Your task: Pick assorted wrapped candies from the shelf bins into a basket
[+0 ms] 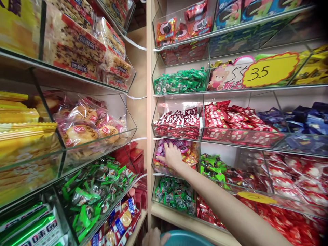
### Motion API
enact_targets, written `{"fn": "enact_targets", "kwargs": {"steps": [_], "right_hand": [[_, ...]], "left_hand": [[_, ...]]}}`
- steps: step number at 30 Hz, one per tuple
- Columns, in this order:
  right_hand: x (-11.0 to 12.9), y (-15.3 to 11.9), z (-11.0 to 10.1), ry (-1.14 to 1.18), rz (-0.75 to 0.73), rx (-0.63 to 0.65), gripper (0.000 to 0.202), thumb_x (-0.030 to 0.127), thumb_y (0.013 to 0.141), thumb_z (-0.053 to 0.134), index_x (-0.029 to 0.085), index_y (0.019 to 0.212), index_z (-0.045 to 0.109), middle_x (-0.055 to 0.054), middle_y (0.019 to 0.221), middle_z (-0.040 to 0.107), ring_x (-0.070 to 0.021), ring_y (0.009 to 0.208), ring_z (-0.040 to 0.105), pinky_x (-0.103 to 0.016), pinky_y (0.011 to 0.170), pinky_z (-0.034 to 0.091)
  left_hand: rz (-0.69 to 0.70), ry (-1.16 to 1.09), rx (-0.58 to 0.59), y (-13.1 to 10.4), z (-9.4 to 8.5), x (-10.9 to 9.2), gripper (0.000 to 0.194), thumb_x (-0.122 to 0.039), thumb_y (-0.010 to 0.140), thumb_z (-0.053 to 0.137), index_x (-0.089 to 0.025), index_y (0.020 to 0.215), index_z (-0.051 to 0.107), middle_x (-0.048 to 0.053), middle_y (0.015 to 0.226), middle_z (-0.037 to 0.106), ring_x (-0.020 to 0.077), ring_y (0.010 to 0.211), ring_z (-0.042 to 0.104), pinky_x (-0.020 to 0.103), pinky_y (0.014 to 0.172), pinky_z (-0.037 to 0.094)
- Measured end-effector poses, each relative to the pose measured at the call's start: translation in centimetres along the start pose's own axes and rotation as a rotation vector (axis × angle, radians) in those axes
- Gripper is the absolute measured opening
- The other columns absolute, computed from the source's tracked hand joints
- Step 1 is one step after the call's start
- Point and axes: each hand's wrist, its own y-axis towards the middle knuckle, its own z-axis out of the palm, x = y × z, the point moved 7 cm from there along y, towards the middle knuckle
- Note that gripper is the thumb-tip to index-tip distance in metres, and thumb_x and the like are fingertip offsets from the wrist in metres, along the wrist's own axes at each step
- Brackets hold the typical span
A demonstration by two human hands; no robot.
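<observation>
My right hand [172, 155] reaches into a clear bin of purple-wrapped candies [183, 145], with orange and yellow packets [192, 157] beside them. Its thumb and fingers are apart and touch the purple wrappers; I see no candy lifted. At the bottom edge, my left hand [156, 237] is closed at the rim of a teal plastic basin [187, 235], thumb over the edge. Most of that hand and of the basin lies outside the view.
Clear-fronted shelf bins surround my right arm. Below are green-wrapped candies [174, 194]; above, dark red packets [179, 121]. Green and red sweets [212, 167] lie to the right. A wooden post [149, 102] divides the shelves, with bagged pastries [82, 133] on the left. A yellow price sign [271, 70] hangs higher up.
</observation>
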Motion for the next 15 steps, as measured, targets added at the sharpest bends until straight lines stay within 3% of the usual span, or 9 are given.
{"fn": "enact_targets", "kwargs": {"steps": [5, 9, 15], "right_hand": [[1.3, 0.1, 0.4, 0.013, -0.031, 0.013, 0.067, 0.038, 0.073, 0.061, 0.022, 0.131, 0.03, -0.014, 0.119, 0.043, -0.0282, 0.106, 0.045, -0.041, 0.081, 0.04], [1.6, 0.4, 1.2, 0.039, -0.016, 0.087, 0.055, 0.032, 0.073, 0.061, 0.025, 0.122, 0.039, -0.013, 0.12, 0.042, -0.03, 0.106, 0.045, -0.042, 0.076, 0.043], [1.4, 0.8, 1.4, 0.044, -0.02, 0.089, 0.043, 0.026, 0.077, 0.06, 0.026, 0.117, 0.045, -0.011, 0.12, 0.04, -0.0275, 0.105, 0.047, -0.036, 0.072, 0.045]], "left_hand": [[-0.013, 0.026, 0.042, 0.3, 0.4, 0.3, 0.028, -0.034, 0.083, 0.054, -0.024, 0.109, 0.055, 0.005, 0.114, 0.057, 0.0178, 0.102, 0.055, 0.035, 0.083, 0.049], [-0.018, 0.038, 0.057, 0.5, 0.7, 0.4, 0.028, -0.034, 0.083, 0.054, -0.024, 0.109, 0.055, 0.005, 0.114, 0.057, 0.0179, 0.102, 0.055, 0.036, 0.083, 0.049], [-0.03, 0.043, 0.059, 0.4, 0.8, 0.6, 0.029, -0.034, 0.083, 0.053, -0.023, 0.11, 0.055, 0.005, 0.114, 0.057, 0.0176, 0.102, 0.055, 0.036, 0.083, 0.049]]}}
